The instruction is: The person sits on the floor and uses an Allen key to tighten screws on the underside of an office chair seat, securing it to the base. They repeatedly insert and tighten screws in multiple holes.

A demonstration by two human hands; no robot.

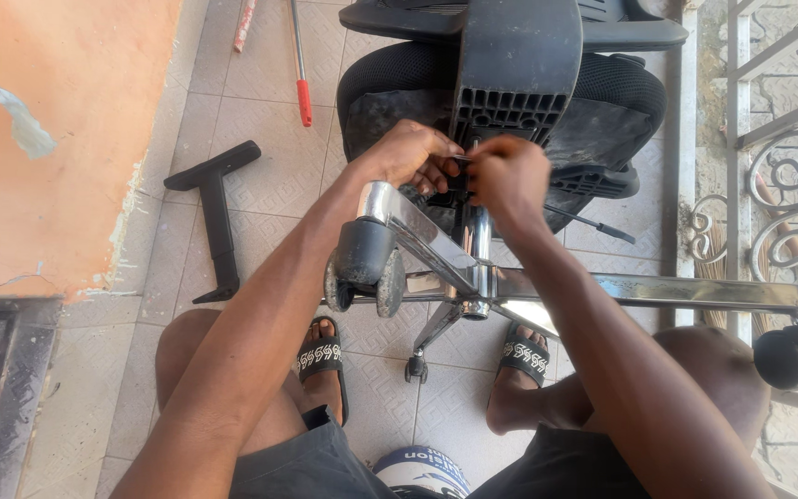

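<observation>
Both hands meet at the underside of an overturned black office chair (pixel 510 65), just above its chrome column. The left hand (pixel 413 155) and right hand (pixel 508 177) are curled, pinching some small dark part there; I cannot tell what. Below the wrists spreads the shiny star base (pixel 658 291) with dusty black casters (pixel 362 263). A loose armrest (pixel 217 208) lies left of the left arm.

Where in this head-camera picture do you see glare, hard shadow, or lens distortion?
Head view: sunlight glares off the chrome chair base; both hands, left hand and right hand, are evenly lit and sharp; hard shadow lies under the seat; the railing bows slightly near the frame edge.
</observation>
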